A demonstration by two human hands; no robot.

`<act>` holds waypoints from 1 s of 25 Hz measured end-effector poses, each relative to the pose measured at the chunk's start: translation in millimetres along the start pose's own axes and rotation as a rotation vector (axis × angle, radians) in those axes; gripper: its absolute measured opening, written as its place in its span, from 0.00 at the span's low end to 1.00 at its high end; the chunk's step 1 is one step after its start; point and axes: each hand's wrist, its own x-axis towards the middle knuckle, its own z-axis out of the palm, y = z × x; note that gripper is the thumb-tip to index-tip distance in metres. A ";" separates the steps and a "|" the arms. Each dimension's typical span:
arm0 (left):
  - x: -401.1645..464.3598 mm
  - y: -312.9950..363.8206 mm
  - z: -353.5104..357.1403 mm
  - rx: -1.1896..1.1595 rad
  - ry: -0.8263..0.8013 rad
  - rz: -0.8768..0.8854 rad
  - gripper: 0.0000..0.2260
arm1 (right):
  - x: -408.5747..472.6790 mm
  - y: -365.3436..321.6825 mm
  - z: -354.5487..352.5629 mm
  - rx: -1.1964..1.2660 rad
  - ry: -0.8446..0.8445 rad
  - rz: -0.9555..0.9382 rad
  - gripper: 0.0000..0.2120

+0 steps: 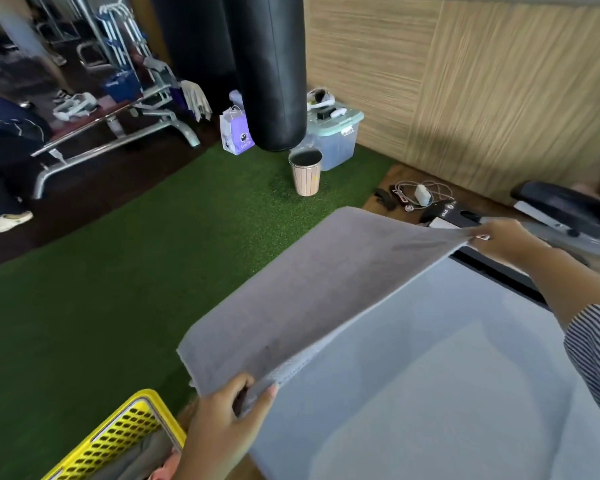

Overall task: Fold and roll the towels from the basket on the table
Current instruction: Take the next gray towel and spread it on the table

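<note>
Both hands' curled fingers (257, 393) pinching grey towel (309, 296)

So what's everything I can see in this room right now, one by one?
grey towel: one, held spread in the air over the table
table: one, pale grey top, lower right
basket: one, yellow, bottom left, grey cloth inside
punching bag: one, black, hanging at top centre
bin: one, beige with dark rim, on the green turf
storage box: one, clear with pale green lid, by the wooden wall
paper bag: one, white and purple, on the floor
charger and cable: one, white, on the wooden floor
weight bench: one, grey frame, upper left
left hand: fingers pinch the towel's near corner
right hand: fingers pinch the far corner
</note>
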 end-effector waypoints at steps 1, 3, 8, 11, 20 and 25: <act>-15.0 1.0 1.4 -0.015 0.017 0.015 0.16 | -15.7 3.1 -2.0 -0.001 0.010 -0.009 0.12; -41.8 -0.1 4.1 -0.032 0.054 0.047 0.18 | -44.9 8.9 -3.7 -0.026 0.018 -0.026 0.13; -119.5 3.7 21.1 -0.044 0.065 0.096 0.22 | -116.7 33.8 -13.0 -0.028 0.021 -0.006 0.14; -154.9 15.7 43.9 -0.023 0.078 0.112 0.22 | -144.6 67.9 -21.6 0.011 0.018 0.024 0.13; -284.7 90.9 151.9 0.051 0.181 0.124 0.18 | -234.4 207.6 -55.4 -0.038 0.051 -0.068 0.14; -354.9 132.7 211.3 0.079 0.165 0.084 0.17 | -289.6 275.6 -72.0 -0.160 -0.002 -0.124 0.13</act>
